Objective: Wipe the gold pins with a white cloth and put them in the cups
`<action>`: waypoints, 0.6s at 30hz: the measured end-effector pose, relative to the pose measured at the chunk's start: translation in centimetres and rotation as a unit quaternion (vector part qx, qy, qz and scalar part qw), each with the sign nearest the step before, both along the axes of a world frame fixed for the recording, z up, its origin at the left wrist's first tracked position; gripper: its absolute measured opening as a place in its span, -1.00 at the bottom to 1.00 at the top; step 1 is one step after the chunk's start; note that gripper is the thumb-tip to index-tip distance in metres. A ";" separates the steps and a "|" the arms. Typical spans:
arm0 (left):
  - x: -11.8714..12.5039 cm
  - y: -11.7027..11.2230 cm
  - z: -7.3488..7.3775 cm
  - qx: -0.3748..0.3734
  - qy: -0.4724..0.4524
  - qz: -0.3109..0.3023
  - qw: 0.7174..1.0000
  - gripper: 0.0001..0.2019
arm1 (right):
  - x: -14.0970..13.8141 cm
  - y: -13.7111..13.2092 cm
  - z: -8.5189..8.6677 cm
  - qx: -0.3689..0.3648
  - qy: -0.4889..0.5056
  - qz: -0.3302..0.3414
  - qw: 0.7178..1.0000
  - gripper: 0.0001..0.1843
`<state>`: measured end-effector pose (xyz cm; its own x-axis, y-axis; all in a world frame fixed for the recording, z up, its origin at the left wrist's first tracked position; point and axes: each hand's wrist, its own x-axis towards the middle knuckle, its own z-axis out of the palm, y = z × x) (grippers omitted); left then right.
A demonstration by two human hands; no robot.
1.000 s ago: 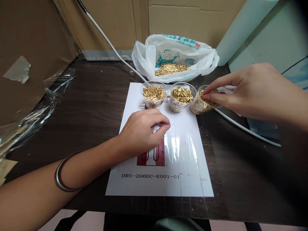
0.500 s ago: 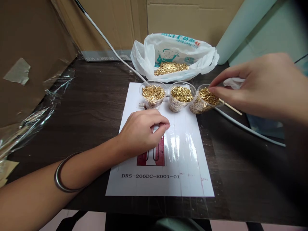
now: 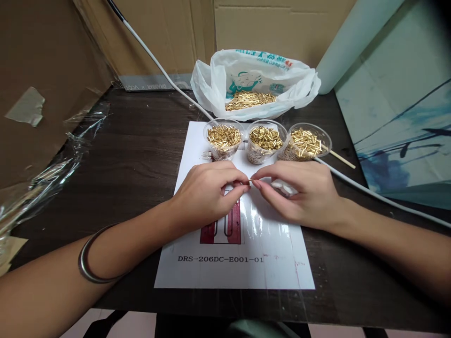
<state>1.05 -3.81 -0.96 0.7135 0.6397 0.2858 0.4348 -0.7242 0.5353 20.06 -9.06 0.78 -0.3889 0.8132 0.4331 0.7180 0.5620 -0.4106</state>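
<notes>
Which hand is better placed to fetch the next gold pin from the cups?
Right, probably. The right hand sits just below the rightmost cup, pinching a small pin at its fingertips. The left hand rests closed on the sheet, seemingly holding something down.

Bare forearms without sleeves, dark metal bangle round the left wrist, short unpainted nails

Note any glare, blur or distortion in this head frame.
Head view: glare streaks across the laminated sheet beside the right hand; frame edges bow from wide-angle distortion; the three cups stay sharp; the top right corner darkens.
</notes>
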 end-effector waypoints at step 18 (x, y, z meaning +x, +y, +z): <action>0.0 -0.2 -0.1 -0.001 0.009 0.006 1.000 -0.87 | -0.1 0.4 -2.1 -0.045 -0.012 -0.029 0.998 -0.84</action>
<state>1.07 -3.99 -1.02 0.7101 0.6495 0.2718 0.4534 -0.7172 0.5292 19.98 -8.65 -1.30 -0.3496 0.8699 0.3479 0.7577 0.4809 -0.4411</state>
